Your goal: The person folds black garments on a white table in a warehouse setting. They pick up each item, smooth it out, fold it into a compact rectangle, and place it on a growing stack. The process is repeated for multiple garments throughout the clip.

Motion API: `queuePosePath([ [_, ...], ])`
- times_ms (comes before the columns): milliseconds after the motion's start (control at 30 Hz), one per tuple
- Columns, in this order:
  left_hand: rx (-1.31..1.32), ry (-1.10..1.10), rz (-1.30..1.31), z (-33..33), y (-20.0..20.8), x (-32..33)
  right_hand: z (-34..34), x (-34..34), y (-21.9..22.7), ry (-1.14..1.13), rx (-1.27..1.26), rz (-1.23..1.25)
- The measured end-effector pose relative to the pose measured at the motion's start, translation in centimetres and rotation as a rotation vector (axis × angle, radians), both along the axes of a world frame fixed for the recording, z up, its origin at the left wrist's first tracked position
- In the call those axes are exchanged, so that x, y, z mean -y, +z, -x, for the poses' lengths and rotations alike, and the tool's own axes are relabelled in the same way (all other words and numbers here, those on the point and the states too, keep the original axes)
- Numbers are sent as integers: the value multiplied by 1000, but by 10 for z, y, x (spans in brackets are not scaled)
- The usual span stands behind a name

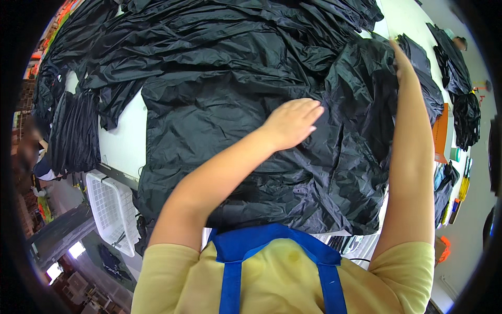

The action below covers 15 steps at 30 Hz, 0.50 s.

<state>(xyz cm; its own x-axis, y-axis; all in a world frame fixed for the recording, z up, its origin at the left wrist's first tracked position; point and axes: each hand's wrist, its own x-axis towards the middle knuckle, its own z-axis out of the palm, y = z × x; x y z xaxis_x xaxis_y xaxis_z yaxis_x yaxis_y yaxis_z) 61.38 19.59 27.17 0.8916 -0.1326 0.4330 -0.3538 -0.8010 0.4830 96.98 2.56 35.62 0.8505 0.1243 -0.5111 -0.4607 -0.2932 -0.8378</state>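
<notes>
A black, thin, shiny garment lies spread and creased over the table in front of me. My left hand rests palm down on its middle, fingers stretched toward the right. At the garment's far right edge is my right hand, reaching away from me and seen edge-on. Its fingers look extended and a little blurred, and nothing shows in them. Wrinkles are denser on the right part of the cloth, between the two hands. Whether the cloth is one layer or several, I cannot tell.
More black garments are heaped along the far side, some hanging at the left. The white table shows at the left. A white plastic basket stands below its left edge. An orange panel and further dark clothing are at the right.
</notes>
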Motion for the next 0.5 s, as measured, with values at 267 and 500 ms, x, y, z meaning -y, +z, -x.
queuePosePath([
  [267, -30, 101, -26, -29, -67, 26, -5, 108, -30, -383, 267, -747],
  [500, -56, 143, 46, -32, -50, 33, 110, 106, 25, -550, 613, -779],
])
